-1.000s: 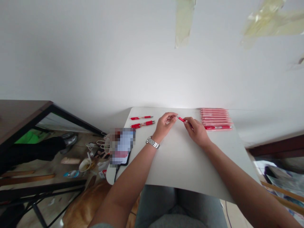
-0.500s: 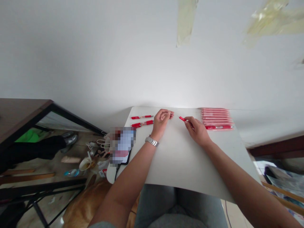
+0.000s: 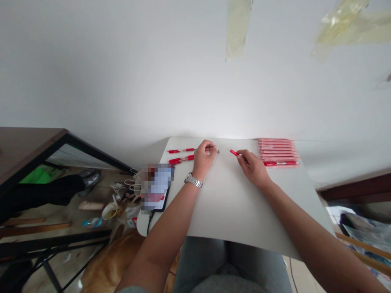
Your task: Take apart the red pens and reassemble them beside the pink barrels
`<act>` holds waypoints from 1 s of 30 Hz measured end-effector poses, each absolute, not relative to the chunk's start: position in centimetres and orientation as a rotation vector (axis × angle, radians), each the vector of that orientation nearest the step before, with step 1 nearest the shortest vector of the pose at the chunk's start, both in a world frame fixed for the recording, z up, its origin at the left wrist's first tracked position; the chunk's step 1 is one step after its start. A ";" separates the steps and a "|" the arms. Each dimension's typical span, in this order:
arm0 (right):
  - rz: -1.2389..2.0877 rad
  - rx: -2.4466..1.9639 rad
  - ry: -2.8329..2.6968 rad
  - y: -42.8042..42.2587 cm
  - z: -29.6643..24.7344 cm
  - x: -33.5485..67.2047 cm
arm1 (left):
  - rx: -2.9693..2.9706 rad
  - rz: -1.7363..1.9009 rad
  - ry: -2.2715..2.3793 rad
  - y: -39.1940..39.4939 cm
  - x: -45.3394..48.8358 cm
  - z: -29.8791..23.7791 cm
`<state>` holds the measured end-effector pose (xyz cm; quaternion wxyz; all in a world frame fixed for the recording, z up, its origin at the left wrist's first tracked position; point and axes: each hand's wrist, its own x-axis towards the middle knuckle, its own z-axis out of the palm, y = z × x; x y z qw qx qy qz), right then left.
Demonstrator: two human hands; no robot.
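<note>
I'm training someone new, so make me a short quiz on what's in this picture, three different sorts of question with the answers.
1. On which part of the white table does the row of slim pink items lie? A) left side B) right side C) edge nearest the lap
2. True or false: the right hand holds a red pen.
3. Fill in: the silver watch is worn on the person's ____ side.

Key: 1 B; 2 true; 3 left.
</note>
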<state>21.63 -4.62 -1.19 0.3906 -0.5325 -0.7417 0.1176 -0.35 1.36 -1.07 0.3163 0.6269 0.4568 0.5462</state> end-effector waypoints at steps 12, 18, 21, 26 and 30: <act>0.316 -1.357 -1.882 -4.7 -1.1 21.7 | 1.630 1.452 1.208 1.5 -0.6 -1.0; 0.312 -1.364 -1.874 -4.7 -1.1 21.6 | 1.785 1.446 1.272 1.4 -1.0 -0.7; 0.313 -1.368 -1.879 -4.6 -1.1 21.6 | 1.947 1.404 1.348 1.3 -1.1 -0.7; 0.304 -1.366 -1.884 -4.6 -1.1 21.7 | 2.090 1.295 1.398 1.2 -1.1 -0.8; 0.304 -1.366 -1.879 -4.7 -1.1 21.6 | 2.082 1.239 1.390 1.1 -1.0 -0.8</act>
